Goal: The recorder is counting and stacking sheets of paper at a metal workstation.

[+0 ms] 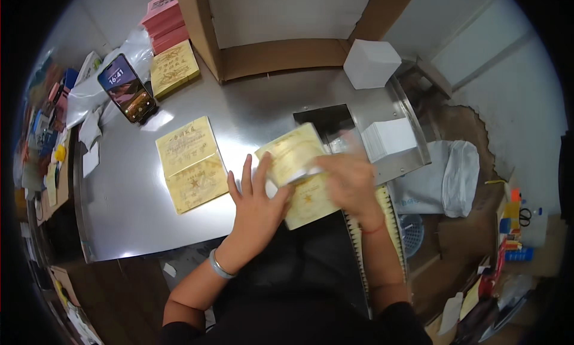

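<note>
A yellow printed paper sheet (308,202) lies at the metal table's near edge, its upper part (291,150) raised or folded over with a white edge showing. My left hand (256,204) rests at its left side, fingers spread, index finger and thumb touching the paper. My right hand (350,183) is curled at the paper's right side and smeared by motion. A pale pinkish blur (354,143) sticks up from it; what it is I cannot make out. Left of my hands, another yellow printed sheet (192,165) lies flat with a crease across its middle.
A phone (127,89) stands propped at the left. Behind it are yellow printed papers (174,69) and pink stacks (162,19). An open cardboard box (281,59) stands at the back. White paper stacks (391,137) and a white block (372,64) sit at the right.
</note>
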Tool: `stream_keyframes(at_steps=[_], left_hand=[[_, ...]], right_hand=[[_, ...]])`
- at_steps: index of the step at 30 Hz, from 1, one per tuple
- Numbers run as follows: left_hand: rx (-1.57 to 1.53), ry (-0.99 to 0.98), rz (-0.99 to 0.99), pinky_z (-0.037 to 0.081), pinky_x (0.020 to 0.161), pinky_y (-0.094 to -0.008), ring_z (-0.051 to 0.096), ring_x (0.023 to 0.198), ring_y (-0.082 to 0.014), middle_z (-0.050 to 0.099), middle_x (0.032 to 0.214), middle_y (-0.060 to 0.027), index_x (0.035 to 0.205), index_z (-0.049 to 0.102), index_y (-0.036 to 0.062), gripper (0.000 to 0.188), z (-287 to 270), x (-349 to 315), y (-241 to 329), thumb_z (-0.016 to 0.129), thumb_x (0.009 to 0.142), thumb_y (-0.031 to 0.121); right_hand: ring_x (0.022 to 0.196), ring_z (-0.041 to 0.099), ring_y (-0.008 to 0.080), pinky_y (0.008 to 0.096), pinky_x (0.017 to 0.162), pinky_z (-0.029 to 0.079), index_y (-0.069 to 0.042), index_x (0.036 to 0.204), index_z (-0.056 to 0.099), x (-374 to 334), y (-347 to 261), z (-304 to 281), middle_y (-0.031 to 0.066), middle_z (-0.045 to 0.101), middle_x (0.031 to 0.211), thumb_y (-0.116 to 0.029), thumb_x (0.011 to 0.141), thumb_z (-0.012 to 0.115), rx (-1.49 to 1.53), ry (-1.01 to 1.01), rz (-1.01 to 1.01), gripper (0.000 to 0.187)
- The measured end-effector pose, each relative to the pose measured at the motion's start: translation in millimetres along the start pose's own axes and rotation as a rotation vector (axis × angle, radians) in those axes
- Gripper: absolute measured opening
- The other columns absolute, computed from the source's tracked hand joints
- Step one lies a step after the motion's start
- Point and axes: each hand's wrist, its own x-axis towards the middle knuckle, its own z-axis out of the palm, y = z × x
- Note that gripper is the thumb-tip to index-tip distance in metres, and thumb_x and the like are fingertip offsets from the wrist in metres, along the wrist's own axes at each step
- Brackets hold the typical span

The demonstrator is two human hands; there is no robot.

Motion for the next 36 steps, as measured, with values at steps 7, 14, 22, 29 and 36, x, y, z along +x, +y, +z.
stream_keyframes(at_steps=[7, 14, 22, 29, 36], left_hand=[[0.044, -0.167, 0.078, 0.023, 0.106, -0.0676, 0.030, 0.136, -0.0453, 0.038, 0.144, -0.0213, 0.106, 0.061, 0.0091, 0.031, -1.0, 22.1, -6.9, 0.068, 0.079, 0.022], [0.298, -0.138, 0.238, 0.024, 0.106, -0.0641, 0.030, 0.135, -0.0441, 0.046, 0.135, -0.0247, 0.097, 0.061, 0.0013, 0.061, 18.9, 59.9, 2.0, 0.069, 0.073, 0.057], [-0.054, -0.198, 0.179, 0.046, 0.076, -0.0382, 0.057, 0.094, -0.0310, 0.048, 0.132, -0.0253, 0.112, 0.060, 0.0051, 0.050, 6.3, 16.6, -12.5, 0.071, 0.072, 0.032], [-0.482, -0.203, -0.086, 0.047, 0.086, -0.0421, 0.055, 0.101, -0.0400, 0.037, 0.139, -0.0283, 0.131, 0.050, 0.0056, 0.064, 15.0, 31.2, 2.0, 0.072, 0.070, 0.008], [-0.866, -0.578, 0.033, 0.054, 0.080, -0.0336, 0.058, 0.111, -0.0351, 0.061, 0.118, -0.0244, 0.123, 0.063, 0.0116, 0.044, -35.4, 20.3, 7.4, 0.068, 0.081, 0.001]], right_hand=[[0.088, 0.054, 0.0306, 0.0395, 0.081, 0.045, 0.002, 0.100, 0.069, -13.8, 40.3, -37.4, 0.0125, 0.058, 0.094, -0.008, 0.085, 0.063, -0.680, 0.278, 0.373, 0.019], [0.094, 0.054, 0.0302, 0.0377, 0.083, 0.046, 0.003, 0.104, 0.068, -15.1, 43.6, -51.5, 0.0129, 0.059, 0.097, -0.003, 0.082, 0.063, -0.434, 0.232, 0.434, 0.023], [0.101, 0.058, 0.0340, 0.0445, 0.089, 0.046, -0.001, 0.111, 0.065, -15.5, -7.0, -38.3, 0.0150, 0.064, 0.107, 0.005, 0.076, 0.056, -0.505, 0.337, 0.082, 0.037], [0.089, 0.065, 0.0302, 0.0562, 0.103, 0.038, -0.007, 0.102, 0.068, -14.4, -18.7, 32.5, 0.0153, 0.066, 0.098, -0.010, 0.083, 0.058, -0.491, -0.136, 0.129, 0.022], [0.074, 0.064, 0.0315, 0.0422, 0.080, 0.052, -0.005, 0.093, 0.070, 23.6, 22.0, 32.7, 0.0167, 0.064, 0.073, -0.013, 0.086, 0.057, -0.574, -0.343, 0.472, 0.017]])
